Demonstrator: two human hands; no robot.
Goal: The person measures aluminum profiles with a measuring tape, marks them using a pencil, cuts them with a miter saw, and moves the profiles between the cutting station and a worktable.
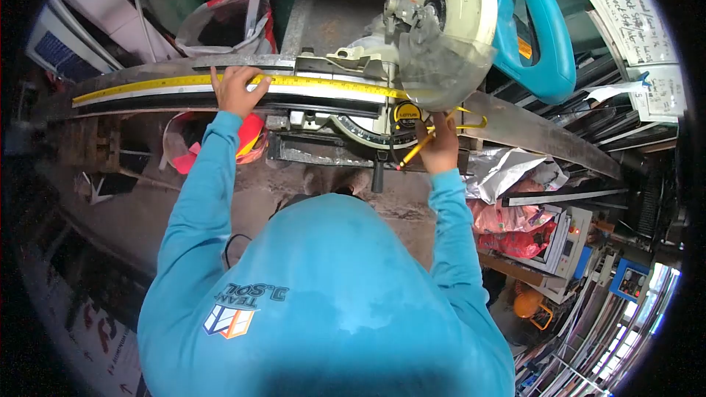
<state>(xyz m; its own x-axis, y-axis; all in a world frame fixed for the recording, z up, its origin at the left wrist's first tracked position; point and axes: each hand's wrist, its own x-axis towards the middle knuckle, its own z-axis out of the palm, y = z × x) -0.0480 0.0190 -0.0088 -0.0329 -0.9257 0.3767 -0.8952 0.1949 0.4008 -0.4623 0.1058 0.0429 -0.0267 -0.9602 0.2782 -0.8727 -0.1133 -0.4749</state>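
Note:
A long yellow tape measure blade [169,85] is drawn out along a pale and black metal profile [316,103] lying across the miter saw [353,66]. My left hand [239,92] is over the blade and profile, its fingers curled over the far side and its thumb apart. The round tape measure case [407,114] sits at the right end of the blade, under the saw's clear guard [445,66]. My right hand [440,145] is closed on a yellow pencil [414,154], slanting toward me, beside the case. A yellow loop [474,119] shows past its fingers.
The saw's blue handle [555,51] rises at the right, and a dark knob [379,173] projects toward me. Sacks [228,26] stand behind and below the bench [544,132]. Metal lengths [588,129] are stacked at the right, near a handwritten board [632,22].

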